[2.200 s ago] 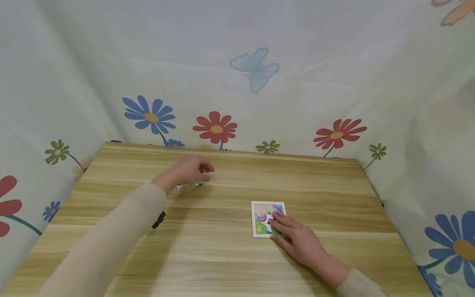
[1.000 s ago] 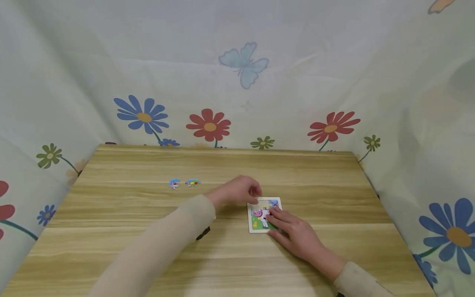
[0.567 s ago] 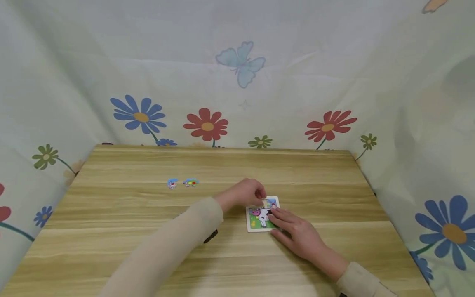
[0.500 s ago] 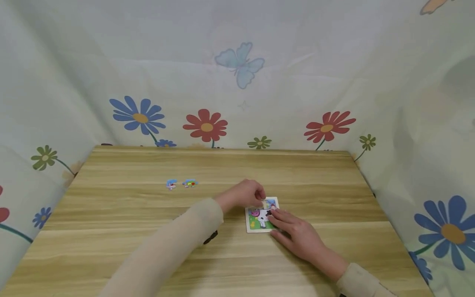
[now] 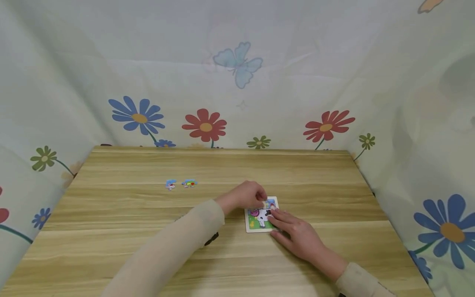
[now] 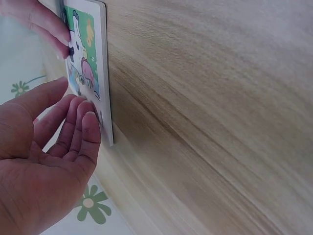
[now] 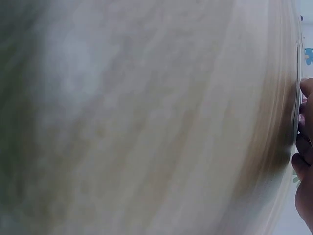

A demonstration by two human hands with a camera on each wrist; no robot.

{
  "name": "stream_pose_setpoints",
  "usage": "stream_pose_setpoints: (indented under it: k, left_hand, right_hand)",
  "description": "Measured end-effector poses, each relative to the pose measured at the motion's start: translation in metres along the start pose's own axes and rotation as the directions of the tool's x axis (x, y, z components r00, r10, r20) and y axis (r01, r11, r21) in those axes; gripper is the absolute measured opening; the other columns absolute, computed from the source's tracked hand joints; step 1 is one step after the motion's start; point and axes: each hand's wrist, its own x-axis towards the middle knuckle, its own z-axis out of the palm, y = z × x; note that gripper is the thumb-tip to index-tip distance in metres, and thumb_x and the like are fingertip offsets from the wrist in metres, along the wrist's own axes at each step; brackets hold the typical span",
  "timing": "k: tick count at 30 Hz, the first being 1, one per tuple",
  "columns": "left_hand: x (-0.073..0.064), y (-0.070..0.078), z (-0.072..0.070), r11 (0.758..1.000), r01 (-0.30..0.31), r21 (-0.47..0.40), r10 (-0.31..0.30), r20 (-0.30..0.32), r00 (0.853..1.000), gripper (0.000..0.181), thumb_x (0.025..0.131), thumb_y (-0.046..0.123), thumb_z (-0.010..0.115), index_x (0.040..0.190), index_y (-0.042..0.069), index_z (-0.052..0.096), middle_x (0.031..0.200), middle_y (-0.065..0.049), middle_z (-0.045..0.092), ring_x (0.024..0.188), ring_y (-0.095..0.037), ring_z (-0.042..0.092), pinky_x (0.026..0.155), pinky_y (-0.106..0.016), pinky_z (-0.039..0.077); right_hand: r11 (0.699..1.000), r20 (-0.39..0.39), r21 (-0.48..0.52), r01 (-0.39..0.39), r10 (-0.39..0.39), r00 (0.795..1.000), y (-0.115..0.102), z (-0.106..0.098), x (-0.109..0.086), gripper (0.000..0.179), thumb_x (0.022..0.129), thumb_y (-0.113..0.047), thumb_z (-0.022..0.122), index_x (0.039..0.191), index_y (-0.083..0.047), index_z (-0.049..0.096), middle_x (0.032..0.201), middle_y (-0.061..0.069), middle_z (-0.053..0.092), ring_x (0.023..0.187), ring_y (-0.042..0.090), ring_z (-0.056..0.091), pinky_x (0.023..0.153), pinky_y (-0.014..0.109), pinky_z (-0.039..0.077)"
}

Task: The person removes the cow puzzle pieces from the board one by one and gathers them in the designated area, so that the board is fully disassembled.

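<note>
A small square cow puzzle board [image 5: 257, 231] with a white rim lies flat on the table, right of centre in the head view. My left hand [image 5: 248, 194] is at its upper left corner, fingers curled, and seems to pinch a small puzzle piece over the upper part of the picture; the fingertips mostly hide it. In the left wrist view, the left hand [image 6: 58, 132] has thumb and fingertips close together beside the board [image 6: 103, 73]. My right hand [image 5: 302, 237] rests on the board's right side with extended fingers, covering part of the cow.
Two loose puzzle pieces lie farther back on the left: a blue and white piece [image 5: 170, 185] and a colourful piece [image 5: 189, 183]. The wood-grain table [image 5: 315, 177] meets a flower-printed cloth [image 5: 289, 103] at its back and sides.
My left hand has travelled right from beside the loose pieces to the board's upper left corner, where it has stayed nearly still lately. The right hand keeps its place on the board.
</note>
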Motion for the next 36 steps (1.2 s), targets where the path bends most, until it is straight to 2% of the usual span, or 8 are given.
stream_pose_setpoints:
  k: [6, 15, 21, 27, 36]
  left_hand:
    - [-0.001, 0.001, 0.000, 1.000, -0.019, -0.005, 0.019, 0.000, 1.000, 0.020, 0.099, 0.011, 0.075, 0.118, 0.004, 0.077, 0.099, -0.003, 0.072, 0.092, -0.014, 0.062, 0.089, -0.033, 0.053]
    - [0.000, -0.002, 0.002, 1.000, -0.031, 0.004, 0.031, -0.007, 0.999, 0.017, 0.100, 0.011, 0.074, 0.115, 0.006, 0.079, 0.096, 0.000, 0.071, 0.088, -0.013, 0.061, 0.087, -0.031, 0.052]
    - [0.003, 0.000, 0.004, 1.000, -0.018, -0.004, 0.018, -0.006, 1.000, 0.016, 0.100, 0.011, 0.073, 0.115, 0.005, 0.078, 0.095, 0.000, 0.069, 0.087, -0.014, 0.060, 0.084, -0.030, 0.050]
    - [0.009, -0.004, 0.009, 1.000, -0.019, -0.005, 0.019, -0.050, 0.999, 0.011, 0.097, 0.010, 0.075, 0.107, 0.007, 0.077, 0.091, 0.001, 0.068, 0.085, -0.011, 0.060, 0.083, -0.028, 0.050]
    - [0.012, -0.004, 0.010, 0.999, 0.032, -0.034, -0.034, -0.058, 0.998, 0.008, 0.097, 0.012, 0.076, 0.104, 0.010, 0.074, 0.091, 0.001, 0.067, 0.085, -0.013, 0.061, 0.085, -0.029, 0.052]
  right_hand:
    - [1.000, 0.006, 0.002, -0.002, 0.002, 1.000, -0.001, 0.000, 0.001, 0.047, 0.091, -0.024, 0.086, 0.133, -0.007, 0.075, 0.140, 0.013, 0.069, 0.130, 0.032, 0.067, 0.104, 0.050, 0.055]
    - [1.000, 0.002, 0.004, -0.005, 0.005, 1.000, -0.001, 0.000, 0.001, 0.047, 0.090, -0.025, 0.086, 0.133, -0.007, 0.076, 0.140, 0.013, 0.069, 0.130, 0.031, 0.067, 0.103, 0.049, 0.055]
    - [1.000, -0.007, 0.005, -0.010, 0.010, 1.000, 0.002, 0.001, -0.001, 0.047, 0.090, -0.025, 0.087, 0.132, -0.008, 0.076, 0.140, 0.012, 0.070, 0.129, 0.030, 0.067, 0.101, 0.049, 0.056]
    - [1.000, -0.004, 0.011, -0.010, 0.010, 1.000, 0.003, 0.003, -0.002, 0.047, 0.090, -0.025, 0.087, 0.133, -0.008, 0.076, 0.140, 0.011, 0.070, 0.130, 0.030, 0.067, 0.102, 0.049, 0.056]
    - [0.999, 0.010, 0.007, -0.032, 0.032, 0.999, 0.002, 0.002, -0.002, 0.047, 0.091, -0.026, 0.086, 0.134, -0.010, 0.075, 0.141, 0.011, 0.069, 0.131, 0.029, 0.066, 0.103, 0.049, 0.055]
